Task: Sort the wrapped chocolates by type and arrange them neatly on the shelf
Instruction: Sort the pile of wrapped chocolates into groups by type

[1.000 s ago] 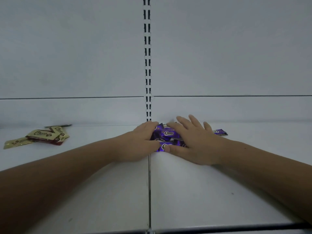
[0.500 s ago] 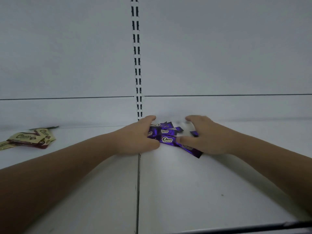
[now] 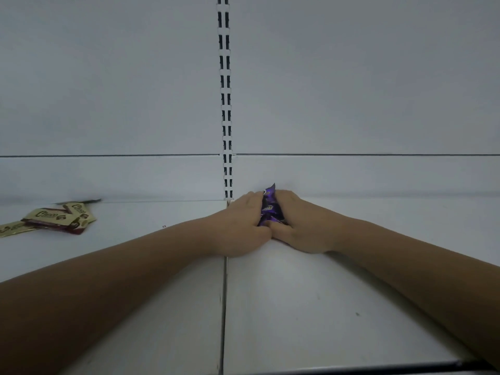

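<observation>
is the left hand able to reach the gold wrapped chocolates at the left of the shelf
Probably yes, once freed: the left hand grips the purple wrapped chocolates with the right hand, but nothing stands between it and the gold wrapped chocolates.

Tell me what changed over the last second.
The left hand and right hand closed toward each other, scooping the spread purple chocolates into one tight bundle gripped between them. The right hand, flat before, now curls. The gold chocolates at left stayed put on the shelf.
</observation>
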Available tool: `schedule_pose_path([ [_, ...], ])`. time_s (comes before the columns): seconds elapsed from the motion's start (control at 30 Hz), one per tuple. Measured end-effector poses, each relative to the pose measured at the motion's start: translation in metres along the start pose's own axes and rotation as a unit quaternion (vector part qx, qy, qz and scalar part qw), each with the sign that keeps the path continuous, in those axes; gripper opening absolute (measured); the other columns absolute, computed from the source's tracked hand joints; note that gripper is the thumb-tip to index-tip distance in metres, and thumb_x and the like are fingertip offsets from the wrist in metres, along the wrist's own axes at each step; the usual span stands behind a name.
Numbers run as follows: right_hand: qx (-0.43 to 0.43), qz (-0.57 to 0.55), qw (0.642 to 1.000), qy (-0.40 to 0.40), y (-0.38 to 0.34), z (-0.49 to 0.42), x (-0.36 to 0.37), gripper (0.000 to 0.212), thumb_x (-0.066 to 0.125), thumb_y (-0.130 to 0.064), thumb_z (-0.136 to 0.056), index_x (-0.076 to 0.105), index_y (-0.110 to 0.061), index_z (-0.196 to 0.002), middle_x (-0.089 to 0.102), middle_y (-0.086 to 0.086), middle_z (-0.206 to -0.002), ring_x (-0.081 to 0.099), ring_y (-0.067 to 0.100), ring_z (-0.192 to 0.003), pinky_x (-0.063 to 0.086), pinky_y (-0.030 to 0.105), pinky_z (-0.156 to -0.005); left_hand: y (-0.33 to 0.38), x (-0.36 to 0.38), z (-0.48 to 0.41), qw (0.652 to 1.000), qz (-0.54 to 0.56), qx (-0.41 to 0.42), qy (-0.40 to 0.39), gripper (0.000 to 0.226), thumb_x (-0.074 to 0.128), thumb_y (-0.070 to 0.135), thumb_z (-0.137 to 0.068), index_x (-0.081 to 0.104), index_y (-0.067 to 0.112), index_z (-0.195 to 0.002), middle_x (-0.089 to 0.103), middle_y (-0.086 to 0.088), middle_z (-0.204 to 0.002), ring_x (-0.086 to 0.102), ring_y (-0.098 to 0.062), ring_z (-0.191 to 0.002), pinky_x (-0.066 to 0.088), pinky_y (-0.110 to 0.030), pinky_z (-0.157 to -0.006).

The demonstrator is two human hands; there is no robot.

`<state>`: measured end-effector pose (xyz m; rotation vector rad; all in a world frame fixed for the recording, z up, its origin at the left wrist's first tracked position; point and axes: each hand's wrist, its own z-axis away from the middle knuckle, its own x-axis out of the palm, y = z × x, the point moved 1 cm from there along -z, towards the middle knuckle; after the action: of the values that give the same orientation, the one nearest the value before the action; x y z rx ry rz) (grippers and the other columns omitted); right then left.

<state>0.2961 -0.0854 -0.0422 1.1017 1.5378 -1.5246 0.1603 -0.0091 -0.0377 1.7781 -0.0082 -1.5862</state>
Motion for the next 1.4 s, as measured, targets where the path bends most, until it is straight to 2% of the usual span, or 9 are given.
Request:
schedule_pose_path([
  [0.1,-0.014,-0.013,0.999,0.028,-0.005,-0.001,-0.001,0.044,0.051,-0.047,-0.084,0.048,-0.021,-0.119,0.053,-0.004,-0.118,0.053,0.012,-0.105,0.047,0.035,-0.090,0.000,0.000,0.001,1.000,0.013,0.003,-0.014,0.067,0.039,0.034,-0.071,0.030,0.016,-0.134,0.044,-0.007,-0.127,0.042,-0.023,-0.123,0.037,-0.042,-0.104],
  [0.2,-0.019,0.017,0.998,0.061,-0.006,0.002,-0.002,0.050,0.047,-0.060,-0.080,0.052,-0.021,-0.112,0.058,0.000,-0.111,0.054,0.021,-0.101,0.047,0.043,-0.090,0.001,-0.004,0.006,0.999,-0.031,-0.006,-0.013,0.071,0.047,0.030,-0.085,0.016,0.017,-0.147,0.022,-0.006,-0.154,0.016,-0.024,-0.144,0.021,-0.037,-0.116],
  [0.3,0.013,0.122,0.986,0.115,-0.007,0.012,-0.012,0.059,0.043,-0.055,-0.090,0.040,-0.017,-0.136,0.044,0.004,-0.139,0.043,0.025,-0.122,0.037,0.039,-0.100,0.005,-0.011,0.013,0.996,-0.077,0.008,0.046,0.045,0.051,0.035,-0.078,0.046,0.020,-0.120,0.049,-0.003,-0.124,0.044,-0.030,-0.120,0.041,-0.038,-0.097],
  [0.4,-0.016,0.159,0.973,0.166,-0.017,0.019,-0.019,0.038,0.044,-0.043,-0.092,0.055,-0.020,-0.119,0.054,0.000,-0.119,0.051,0.022,-0.106,0.044,0.037,-0.086,0.005,-0.018,0.027,0.991,-0.110,0.000,0.081,0.048,0.048,0.040,-0.076,0.050,0.023,-0.120,0.051,0.002,-0.116,0.050,-0.020,-0.107,0.044,-0.037,-0.092],
  [0.5,-0.028,0.166,0.974,0.150,-0.034,0.026,-0.017,0.022,0.046,-0.037,-0.088,0.059,-0.020,-0.094,0.061,-0.001,-0.089,0.056,0.021,-0.081,0.045,0.033,-0.065,0.002,-0.019,0.042,0.976,-0.186,-0.009,0.109,0.036,0.049,0.031,-0.086,0.053,0.024,-0.122,0.055,0.001,-0.114,0.053,-0.018,-0.100,0.045,-0.034,-0.087],
  [0.67,-0.101,0.180,0.967,0.150,-0.063,0.036,-0.002,0.021,0.044,-0.033,-0.086,0.057,-0.017,-0.082,0.061,-0.002,-0.077,0.055,0.021,-0.072,0.040,0.028,-0.055,-0.004,-0.015,0.072,0.952,-0.241,-0.007,0.188,0.019,0.046,0.034,-0.089,0.058,0.025,-0.102,0.053,0.005,-0.099,0.053,-0.017,-0.087,0.048,-0.034,-0.079],
  [0.87,-0.161,0.183,0.961,0.133,-0.115,0.039,0.017,0.026,0.043,-0.039,-0.087,0.059,-0.019,-0.091,0.063,0.002,-0.084,0.059,0.026,-0.082,0.050,0.035,-0.068,-0.021,-0.020,0.118,0.945,-0.270,-0.057,0.175,0.015,0.039,0.033,-0.091,0.050,0.028,-0.082,0.047,0.011,-0.067,0.049,-0.015,-0.070,0.039,-0.029,-0.061],
  [1.1,-0.231,0.189,0.952,0.068,-0.205,0.024,0.054,0.027,0.042,-0.043,-0.091,0.058,-0.021,-0.094,0.059,-0.001,-0.084,0.056,0.022,-0.079,0.038,0.031,-0.059,-0.069,-0.052,0.212,0.944,-0.260,-0.140,0.150,0.013,0.040,0.039,-0.092,0.051,0.032,-0.089,0.051,0.011,-0.075,0.046,-0.004,-0.068,0.040,-0.028,-0.062],
  [1.4,-0.298,0.170,0.938,0.050,-0.365,-0.009,0.131,0.027,0.040,-0.041,-0.092,0.057,-0.021,-0.094,0.058,-0.002,-0.079,0.057,0.018,-0.077,0.045,0.032,-0.061,-0.159,-0.109,0.359,0.929,-0.268,-0.199,0.158,0.016,0.042,0.038,-0.092,0.055,0.029,-0.094,0.055,0.007,-0.090,0.050,-0.013,-0.082,0.044,-0.029,-0.074],
])
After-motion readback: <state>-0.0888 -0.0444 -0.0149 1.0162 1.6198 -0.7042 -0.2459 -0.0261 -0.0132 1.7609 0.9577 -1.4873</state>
